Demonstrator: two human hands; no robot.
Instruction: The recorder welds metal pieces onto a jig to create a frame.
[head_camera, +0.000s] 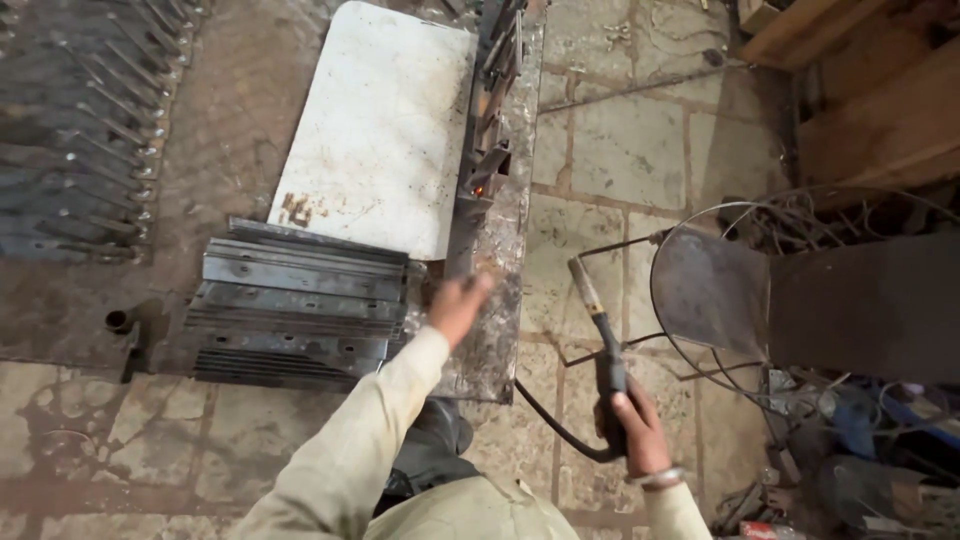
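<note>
You are looking down at a stone-slab workshop floor, your pale sleeves at the bottom of the view. Nearest you, your right hand (636, 428) is closed around the black grip of a welding torch (598, 335), whose nozzle points up and away, lifted clear of the metal; its dark cable (553, 424) loops back toward your body. Your left hand (458, 305) is stretched forward, blurred, fingers loosely open and holding nothing, just at the near end of a long steel assembly (487, 165) that runs away from you along a rough metal strip. A small orange glow (479, 189) shows partway up that assembly, so one weld looks freshly made; the brackets beyond it seem set in place, though you cannot tell how many joints are finished. Just left of your left hand lies a stack of drilled steel bars (297, 300), apparently not yet used. Beyond them rests a white metal sheet (385, 125) with a rust-brown mark at its near left corner. To the right stands a round wire-rimmed shield (708, 290). Far left, rows of spiked steel pieces (80, 130) lie side by side, seemingly completed. No packages, labels or signs are readable.
</note>
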